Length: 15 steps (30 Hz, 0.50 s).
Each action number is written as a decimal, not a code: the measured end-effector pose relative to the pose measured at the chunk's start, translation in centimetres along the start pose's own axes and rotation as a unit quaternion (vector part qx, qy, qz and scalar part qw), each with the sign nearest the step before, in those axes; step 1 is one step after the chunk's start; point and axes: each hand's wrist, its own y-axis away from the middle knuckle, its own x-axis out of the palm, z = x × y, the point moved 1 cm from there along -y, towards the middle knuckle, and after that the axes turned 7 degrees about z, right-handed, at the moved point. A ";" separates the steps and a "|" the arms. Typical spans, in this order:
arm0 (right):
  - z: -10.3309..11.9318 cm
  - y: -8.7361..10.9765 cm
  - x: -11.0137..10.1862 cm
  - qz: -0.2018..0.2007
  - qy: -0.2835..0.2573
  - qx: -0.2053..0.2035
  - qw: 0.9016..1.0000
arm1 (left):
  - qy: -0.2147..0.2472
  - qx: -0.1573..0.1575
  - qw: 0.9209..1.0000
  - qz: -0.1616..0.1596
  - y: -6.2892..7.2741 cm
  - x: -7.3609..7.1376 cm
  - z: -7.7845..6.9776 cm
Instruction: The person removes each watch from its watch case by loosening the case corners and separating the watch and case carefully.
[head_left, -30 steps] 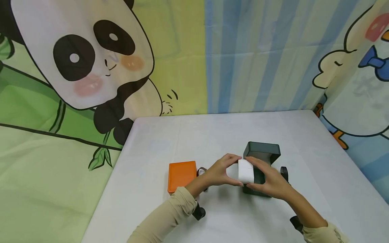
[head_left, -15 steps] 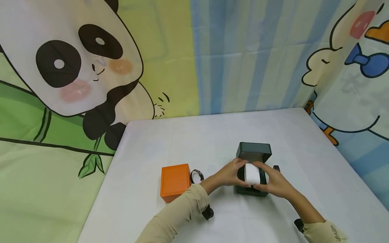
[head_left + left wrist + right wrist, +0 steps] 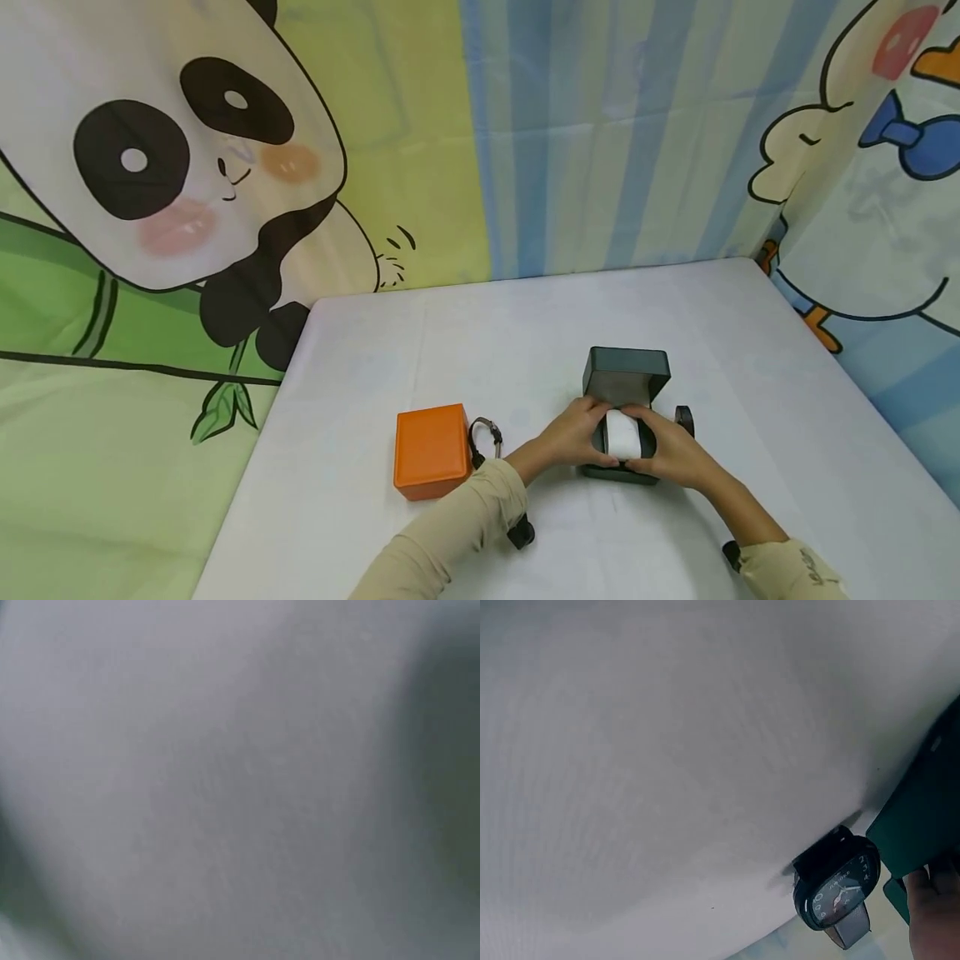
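Observation:
A dark green watch box (image 3: 626,375) stands with its lid raised on the white table. Inside its lower part sits a white watch cushion (image 3: 622,436), with dark material along its right side. My left hand (image 3: 573,432) pinches the cushion from the left, thumb in front and fingers behind. From the right, my right hand (image 3: 671,450) grips it the same way. Just right of the box is a black-dialled watch (image 3: 838,889), clear in the right wrist view beside the box's green wall (image 3: 922,802). The left wrist view is blurred and shows mostly pale surface.
An orange box (image 3: 431,452) is at the left, with its lid down. Between it and my left forearm lies another watch (image 3: 486,435) with a dark strap. Small black devices (image 3: 521,531) show by my sleeves. Printed curtains (image 3: 570,142) hang behind the white table (image 3: 450,342).
Both hands have lowered the white cushion from above the front of the box into its lower part. The head view has also shifted a little.

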 end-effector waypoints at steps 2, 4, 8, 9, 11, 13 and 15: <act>0.0 0.0 0.0 0.000 0.009 0.001 1.000 | -0.028 -0.001 1.000 -0.008 -0.1 0.1 -0.2; 0.0 -0.1 0.0 0.002 0.016 0.002 1.000 | -0.050 -0.006 0.999 -0.016 -0.1 0.2 -0.4; 0.2 -0.3 0.0 0.003 0.025 0.010 1.000 | -0.073 -0.023 0.997 -0.025 -0.2 0.3 -0.8; 0.3 -0.3 0.1 0.003 0.028 0.014 0.999 | -0.075 -0.028 0.996 -0.026 -0.2 0.3 -0.9; 0.6 -0.4 0.2 -0.002 0.043 0.020 0.999 | -0.079 -0.039 0.996 -0.027 -0.2 0.4 -1.1; 1.0 -0.5 0.5 -0.011 0.068 0.027 0.997 | -0.078 -0.053 0.995 -0.027 -0.3 0.6 -1.3; 1.4 -0.6 0.7 -0.019 0.091 0.035 0.995 | -0.085 -0.068 0.994 -0.025 -0.5 0.8 -1.4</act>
